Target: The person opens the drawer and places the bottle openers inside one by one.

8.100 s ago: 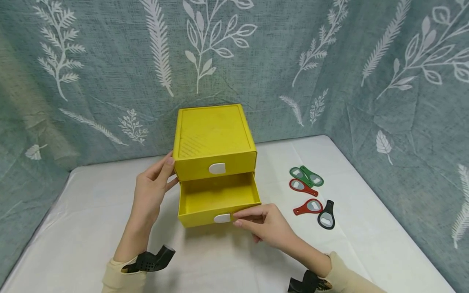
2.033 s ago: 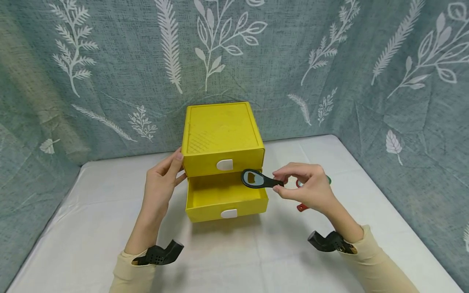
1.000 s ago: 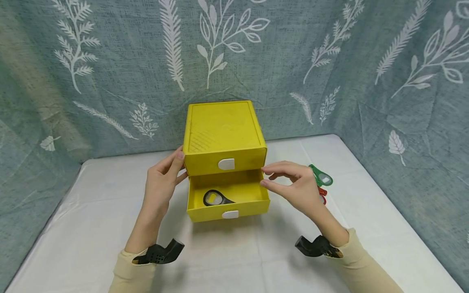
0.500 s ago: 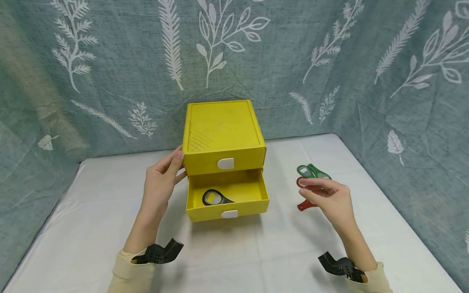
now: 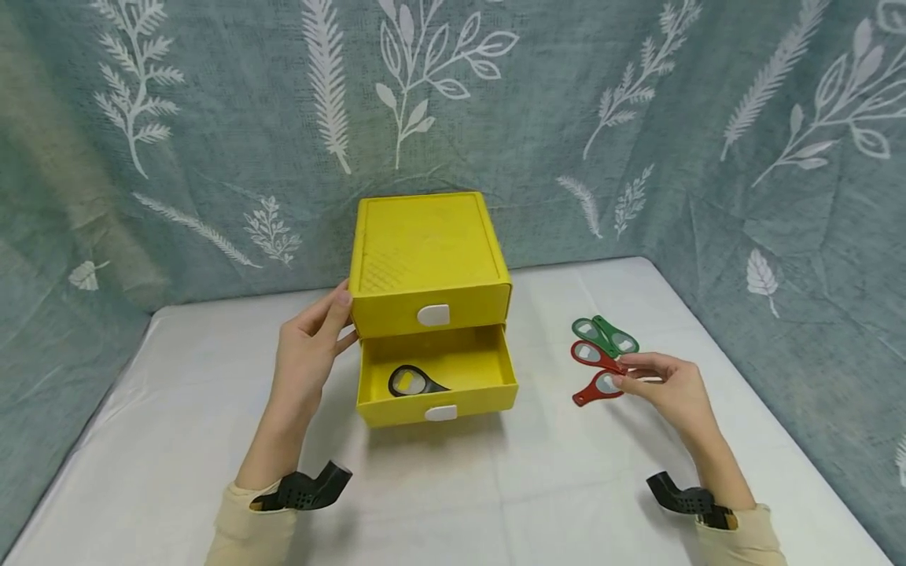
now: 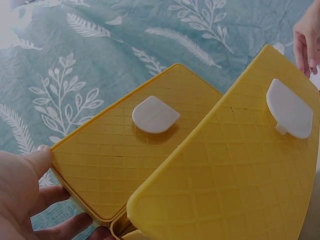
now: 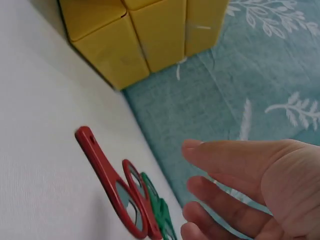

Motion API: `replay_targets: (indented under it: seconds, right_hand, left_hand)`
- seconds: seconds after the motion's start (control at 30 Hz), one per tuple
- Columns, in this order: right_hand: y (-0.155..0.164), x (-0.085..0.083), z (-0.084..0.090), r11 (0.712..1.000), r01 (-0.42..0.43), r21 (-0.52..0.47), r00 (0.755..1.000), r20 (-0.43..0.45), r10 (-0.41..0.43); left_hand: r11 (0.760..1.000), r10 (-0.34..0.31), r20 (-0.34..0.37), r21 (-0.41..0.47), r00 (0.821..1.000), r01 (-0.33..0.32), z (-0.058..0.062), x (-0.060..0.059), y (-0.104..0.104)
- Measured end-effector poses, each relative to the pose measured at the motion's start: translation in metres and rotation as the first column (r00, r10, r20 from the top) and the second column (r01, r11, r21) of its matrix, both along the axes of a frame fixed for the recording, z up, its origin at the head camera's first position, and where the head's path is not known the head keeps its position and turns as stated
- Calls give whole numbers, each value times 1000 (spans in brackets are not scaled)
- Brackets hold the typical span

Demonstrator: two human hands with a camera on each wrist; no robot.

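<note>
A yellow two-drawer cabinet (image 5: 428, 244) stands at the back middle, its lower drawer (image 5: 488, 398) pulled out. Inside that drawer lies a black bottle opener (image 5: 433, 386). My left hand (image 5: 304, 358) rests against the cabinet's left side, thumb at the front corner and fingers spread along the wall. On the right, my right hand (image 5: 675, 393) is low over two red bottle openers, its fingertips right at the handle of the upper red opener (image 5: 585, 353) and the head of the lower red opener (image 5: 589, 393). In the right wrist view, thumb and fingers are apart, with nothing between them.
Two green bottle openers (image 5: 621, 339) lie just behind the red ones, overlapping at their handles. White cloth (image 5: 439, 495) covers the table. A patterned blue-green curtain (image 5: 524, 118) hangs close behind the cabinet and along the right side.
My right hand has pulled open the lower drawer, set the black bottle opener in it, let go and moved right to the red openers. The left hand has stayed on the cabinet.
</note>
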State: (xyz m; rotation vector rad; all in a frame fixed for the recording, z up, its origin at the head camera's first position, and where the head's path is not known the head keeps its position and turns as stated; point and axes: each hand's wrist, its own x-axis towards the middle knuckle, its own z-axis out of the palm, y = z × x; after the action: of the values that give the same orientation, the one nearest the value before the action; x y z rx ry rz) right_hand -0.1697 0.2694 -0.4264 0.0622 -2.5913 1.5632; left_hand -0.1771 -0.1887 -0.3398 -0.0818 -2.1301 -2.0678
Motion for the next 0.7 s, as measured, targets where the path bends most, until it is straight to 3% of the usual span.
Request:
replay_targets:
  seconds: [0.3, 0.47, 0.7]
  right_hand:
    - [10, -7, -14, 999, -43, 16, 996, 75, 42]
    - [8, -11, -20, 995, -61, 78, 996, 63, 57]
    - [4, -12, -26, 996, -86, 34, 991, 104, 82]
  left_hand:
    - [1000, 6, -4, -19, 1000, -6, -2, 0, -1]
    - [1000, 8, 2, -21, 1000, -8, -2, 0, -1]
    - [1000, 21, 14, -18, 1000, -21, -2, 1, -1]
